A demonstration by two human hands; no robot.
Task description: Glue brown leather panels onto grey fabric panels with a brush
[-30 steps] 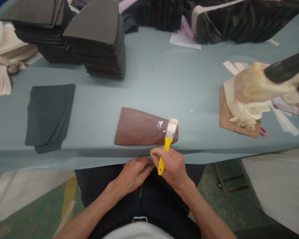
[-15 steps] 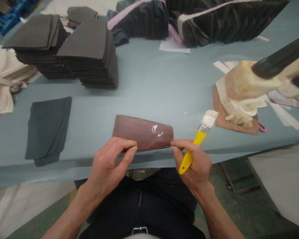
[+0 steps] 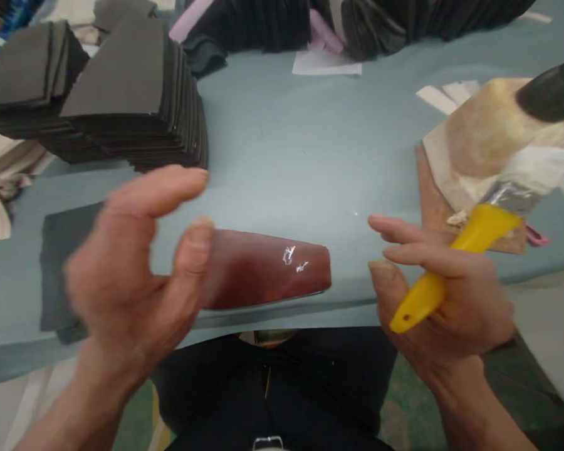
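Note:
A reddish-brown tapered panel, perhaps leather, lies flat near the table's front edge, with two small white marks towards its narrow end. My left hand is raised over its wide end, thumb and fingers apart, holding nothing and hiding part of it. To the right of the panel, my right hand carries a yellow-handled paintbrush tucked between its fingers. The white bristles point up and right. Thumb and forefinger of that hand are apart from the panel.
Tall stacks of dark panels stand at the back left. A few dark green pieces lie beside my left hand. At the right, a cream-coloured container with a black handle rests on a brown board. Dark bundles line the back.
Both hands have let go of the panel's front edge and lifted. My left hand has gone up and left, my right hand to the right with the paintbrush. The panel now lies free.

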